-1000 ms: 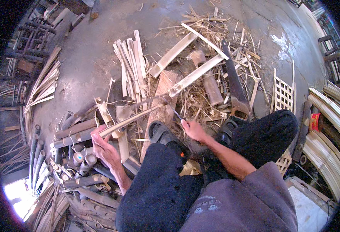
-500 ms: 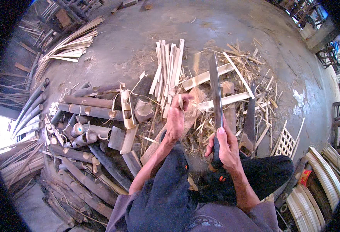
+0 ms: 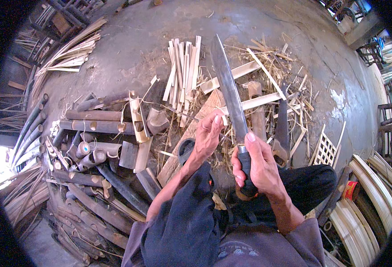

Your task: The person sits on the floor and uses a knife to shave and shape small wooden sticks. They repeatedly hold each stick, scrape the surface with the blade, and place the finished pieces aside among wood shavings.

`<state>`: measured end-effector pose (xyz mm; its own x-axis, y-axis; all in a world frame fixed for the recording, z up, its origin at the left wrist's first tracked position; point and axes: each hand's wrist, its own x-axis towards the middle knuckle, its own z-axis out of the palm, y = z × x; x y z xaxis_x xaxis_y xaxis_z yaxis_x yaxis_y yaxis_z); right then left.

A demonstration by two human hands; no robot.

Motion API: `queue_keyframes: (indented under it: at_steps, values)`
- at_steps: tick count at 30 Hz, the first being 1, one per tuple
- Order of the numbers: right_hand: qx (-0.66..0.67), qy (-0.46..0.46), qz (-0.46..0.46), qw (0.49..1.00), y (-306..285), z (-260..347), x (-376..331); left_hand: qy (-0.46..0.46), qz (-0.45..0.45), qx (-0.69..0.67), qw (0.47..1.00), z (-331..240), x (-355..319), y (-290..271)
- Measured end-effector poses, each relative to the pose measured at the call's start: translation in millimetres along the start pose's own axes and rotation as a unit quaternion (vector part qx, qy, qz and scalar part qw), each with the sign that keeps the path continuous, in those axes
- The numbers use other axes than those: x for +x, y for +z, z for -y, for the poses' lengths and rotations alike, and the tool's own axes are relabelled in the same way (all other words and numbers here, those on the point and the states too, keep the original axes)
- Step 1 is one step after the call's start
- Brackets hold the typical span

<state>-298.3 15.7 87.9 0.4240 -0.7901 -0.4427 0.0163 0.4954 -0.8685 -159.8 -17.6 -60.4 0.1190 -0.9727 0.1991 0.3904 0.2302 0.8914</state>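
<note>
My right hand (image 3: 260, 167) is closed around the dark wrapped handle of a long broad knife (image 3: 230, 86). Its blade points away from me and leans left, with the flat side showing. Beside the blade's lower part, my left hand (image 3: 208, 135) is closed in a pinch on a small pale bamboo strip (image 3: 224, 120), mostly hidden by the fingers. Blade and left fingers lie close together; I cannot tell whether they touch. Beyond my hands are a wooden board (image 3: 205, 113), a bundle of split bamboo strips (image 3: 183, 73) and two wider split bamboo pieces (image 3: 254, 103).
Cut bamboo tubes (image 3: 100, 127) are heaped at my left. Shavings (image 3: 300, 102) litter the floor ahead and right, around a handsaw (image 3: 282, 120). A woven bamboo lattice (image 3: 326, 150) and bent slat bundles (image 3: 354, 227) lie at right. More strips (image 3: 73, 51) lie far left.
The knife has swung leftward and turned, so its flat face shows more. My left hand has come slightly right and down, near the blade. The whole view has shifted a little.
</note>
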Motion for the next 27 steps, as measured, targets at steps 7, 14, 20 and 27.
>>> queue_keyframes:
  at_steps: [7, 14, 20, 27]
  values:
    - [-0.008, 0.004, 0.003, 1.000, 0.1, 1.2, -2.2, -0.042, 0.030, 0.004, 0.999, 2.4, -3.2, -4.1]
    - [-0.018, -0.003, 0.005, 1.000, -0.4, 2.5, -3.8, -0.035, 0.029, 0.017, 0.999, 2.4, -3.9, -2.6]
    - [0.011, 0.004, 0.011, 1.000, 0.7, 0.0, -6.4, -0.042, 0.034, 0.014, 0.998, -1.4, -5.4, -0.9]
    - [-0.041, -0.045, 0.008, 0.998, 2.8, -4.1, -6.1, -0.006, 0.014, -0.014, 1.000, -3.0, -0.7, 6.7]
